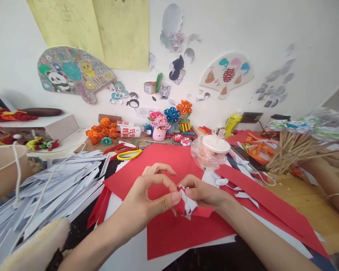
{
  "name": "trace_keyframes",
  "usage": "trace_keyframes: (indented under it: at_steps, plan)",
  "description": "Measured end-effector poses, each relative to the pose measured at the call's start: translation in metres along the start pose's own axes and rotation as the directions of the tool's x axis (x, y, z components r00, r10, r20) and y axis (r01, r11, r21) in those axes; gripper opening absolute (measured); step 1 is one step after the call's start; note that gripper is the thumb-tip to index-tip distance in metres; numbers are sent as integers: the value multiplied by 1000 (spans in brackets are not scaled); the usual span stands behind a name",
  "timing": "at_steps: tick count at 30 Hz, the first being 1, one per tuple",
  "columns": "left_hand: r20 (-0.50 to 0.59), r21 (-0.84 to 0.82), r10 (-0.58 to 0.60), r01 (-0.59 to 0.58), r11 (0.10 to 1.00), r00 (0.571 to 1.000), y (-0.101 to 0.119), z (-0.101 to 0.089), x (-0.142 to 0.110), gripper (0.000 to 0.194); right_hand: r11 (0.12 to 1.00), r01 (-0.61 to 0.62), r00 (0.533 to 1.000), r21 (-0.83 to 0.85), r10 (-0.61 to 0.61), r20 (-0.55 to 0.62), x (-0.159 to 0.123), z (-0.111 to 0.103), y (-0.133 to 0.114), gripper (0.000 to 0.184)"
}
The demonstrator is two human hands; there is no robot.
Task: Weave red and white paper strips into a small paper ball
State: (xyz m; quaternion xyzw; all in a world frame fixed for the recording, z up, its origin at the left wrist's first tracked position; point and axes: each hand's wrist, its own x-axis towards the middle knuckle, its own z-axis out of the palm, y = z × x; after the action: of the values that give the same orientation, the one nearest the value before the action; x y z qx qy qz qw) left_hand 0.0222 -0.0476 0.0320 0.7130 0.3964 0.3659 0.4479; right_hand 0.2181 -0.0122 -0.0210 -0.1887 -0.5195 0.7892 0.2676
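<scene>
Between both hands is a small folded paper piece (188, 203) in red and white, with a red strip end sticking out to the right. My left hand (148, 197) pinches its left side between thumb and index finger, the other fingers curled above. My right hand (205, 191) grips it from the upper right, and its fingertips are partly hidden behind the paper. The piece is held just above large red paper sheets (169, 241), which lie over white sheets (124, 241).
White paper strips (64, 188) pile up at left. Yellow-handled scissors (129, 154) and a lidded cup (214, 145) stand beyond the red sheets. Flower pots (159, 134) line the wall. At right are orange strips (257, 146), fans on sticks (285, 150) and another person's arm (324, 180).
</scene>
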Motion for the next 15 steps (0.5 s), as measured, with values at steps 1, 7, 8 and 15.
trace_keyframes:
  at_steps: [1, 7, 8, 15]
  plan:
    - [-10, -2, -5, 5, 1000, 1000, 0, 1, 0, 23, 1000, -6, 1000, -10, 6, -3, 0, 0, 0, 44]
    - [-23, -98, -57, 54, 994, 998, -1, 4, 0, 23, 999, -36, 999, -9, 36, 31, -1, 5, -1, 50]
    - [-24, -115, -66, 63, 991, 998, -1, 4, 0, 22, 999, -34, 999, -8, 34, 38, -1, 5, 0, 49]
    - [25, -123, -47, 49, 991, 999, 0, -1, 1, 21, 1000, 29, 997, -6, -29, 74, 3, 3, 2, 50]
